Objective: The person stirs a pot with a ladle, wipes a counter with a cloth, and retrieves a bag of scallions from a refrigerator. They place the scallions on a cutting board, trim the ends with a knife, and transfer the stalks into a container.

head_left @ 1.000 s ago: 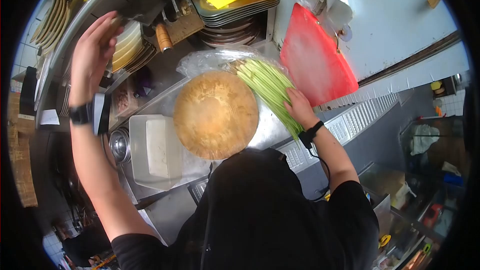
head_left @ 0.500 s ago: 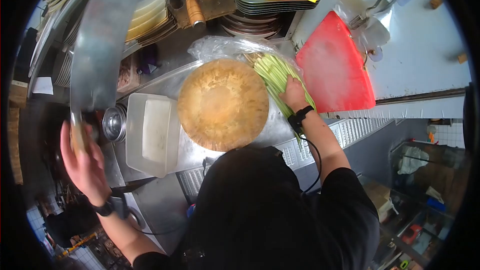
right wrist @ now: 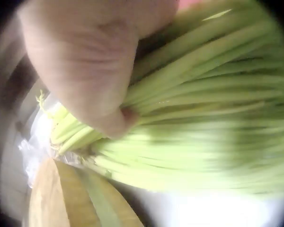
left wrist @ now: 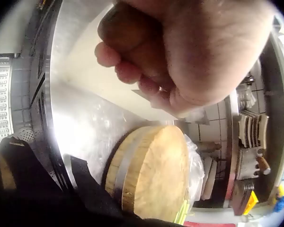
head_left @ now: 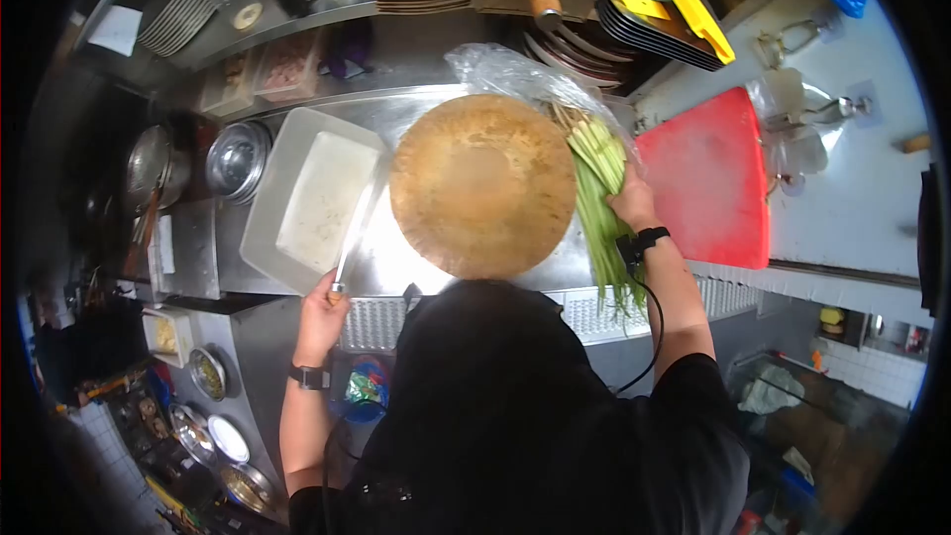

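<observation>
A round wooden chopping block [head_left: 482, 185] stands on the steel counter. Along its right side lies a bundle of long green stalks [head_left: 600, 200], and the right hand [head_left: 634, 206] grips it, thumb across the stalks in the right wrist view [right wrist: 194, 118]. The left hand [head_left: 323, 320] holds a cleaver by its wooden handle [left wrist: 132, 40]; in the head view the blade [head_left: 361, 223] is seen nearly edge-on, over the right side of a pale plastic tub [head_left: 315, 200]. The left fingers [left wrist: 128, 72] curl round the handle.
A red board [head_left: 705, 178] leans at the right against the wall. Clear plastic wrap [head_left: 525, 74] lies behind the block. Stacked metal bowls [head_left: 238, 160] stand left of the tub. Plates and trays [head_left: 659, 30] fill the shelf at the back.
The left hand has come down and inward with the cleaver, from the far left to the tub's near right corner. The right hand has closed round the stalks, now more upright beside the block.
</observation>
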`<state>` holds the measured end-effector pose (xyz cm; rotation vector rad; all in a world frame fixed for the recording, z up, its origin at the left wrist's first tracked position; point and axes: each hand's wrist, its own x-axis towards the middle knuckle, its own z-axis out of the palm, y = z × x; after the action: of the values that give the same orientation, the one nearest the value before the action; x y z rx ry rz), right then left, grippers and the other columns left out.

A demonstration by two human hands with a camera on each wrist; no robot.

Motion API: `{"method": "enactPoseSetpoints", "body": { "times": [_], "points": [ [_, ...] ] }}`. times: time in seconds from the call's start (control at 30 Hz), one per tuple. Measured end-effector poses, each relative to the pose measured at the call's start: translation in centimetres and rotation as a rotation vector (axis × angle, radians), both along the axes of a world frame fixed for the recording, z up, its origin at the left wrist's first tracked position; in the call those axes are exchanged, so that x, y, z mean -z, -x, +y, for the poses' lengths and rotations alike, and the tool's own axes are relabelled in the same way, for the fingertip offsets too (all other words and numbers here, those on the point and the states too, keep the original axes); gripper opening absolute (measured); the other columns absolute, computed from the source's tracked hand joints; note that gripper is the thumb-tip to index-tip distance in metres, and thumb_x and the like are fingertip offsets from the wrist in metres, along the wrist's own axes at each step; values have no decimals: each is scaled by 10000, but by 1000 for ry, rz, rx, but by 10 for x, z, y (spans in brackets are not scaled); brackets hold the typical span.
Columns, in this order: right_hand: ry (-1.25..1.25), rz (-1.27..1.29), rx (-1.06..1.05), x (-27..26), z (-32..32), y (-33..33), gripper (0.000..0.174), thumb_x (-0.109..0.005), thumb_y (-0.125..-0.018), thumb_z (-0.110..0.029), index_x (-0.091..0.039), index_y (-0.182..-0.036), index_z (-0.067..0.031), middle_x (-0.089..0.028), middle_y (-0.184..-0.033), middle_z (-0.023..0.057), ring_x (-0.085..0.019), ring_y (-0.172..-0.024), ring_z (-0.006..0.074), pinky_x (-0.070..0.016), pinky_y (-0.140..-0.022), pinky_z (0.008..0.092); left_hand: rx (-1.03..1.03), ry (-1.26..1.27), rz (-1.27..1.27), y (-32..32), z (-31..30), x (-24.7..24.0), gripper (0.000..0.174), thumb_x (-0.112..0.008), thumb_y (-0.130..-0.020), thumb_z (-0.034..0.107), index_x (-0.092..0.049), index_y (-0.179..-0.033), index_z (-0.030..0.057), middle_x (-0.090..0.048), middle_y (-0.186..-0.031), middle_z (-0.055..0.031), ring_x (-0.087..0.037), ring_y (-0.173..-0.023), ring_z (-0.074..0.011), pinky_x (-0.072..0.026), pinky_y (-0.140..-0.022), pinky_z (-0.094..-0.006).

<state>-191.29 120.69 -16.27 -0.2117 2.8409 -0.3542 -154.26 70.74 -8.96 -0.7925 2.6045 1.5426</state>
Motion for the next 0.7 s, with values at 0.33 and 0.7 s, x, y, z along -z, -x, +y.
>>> {"method": "enactPoseSetpoints", "body": {
  "times": [0.33, 0.7],
  "points": [
    [205, -61, 4, -53, 34, -22, 686, -844, -716, -169, -588, -1334, -16, -711, -1128, 286, -684, -1090, 421, -541, -967, 457, -235, -155, -74, 28, -7, 21, 436, -589, -962, 23, -565, -1397, 7, -527, -610, 22, -455, -412, -70, -390, -377, -261],
    [610, -395, 175, -40, 53, -61, 633, -764, -771, -10, -564, -1370, 39, -710, -1226, 162, -667, -1125, 256, -499, -1028, 346, -138, -92, 15, 52, -10, 45, 468, -604, -965, 40, -547, -1429, 12, -548, -657, 27, -459, -445, -63, -388, -395, -256]
  ]
}}
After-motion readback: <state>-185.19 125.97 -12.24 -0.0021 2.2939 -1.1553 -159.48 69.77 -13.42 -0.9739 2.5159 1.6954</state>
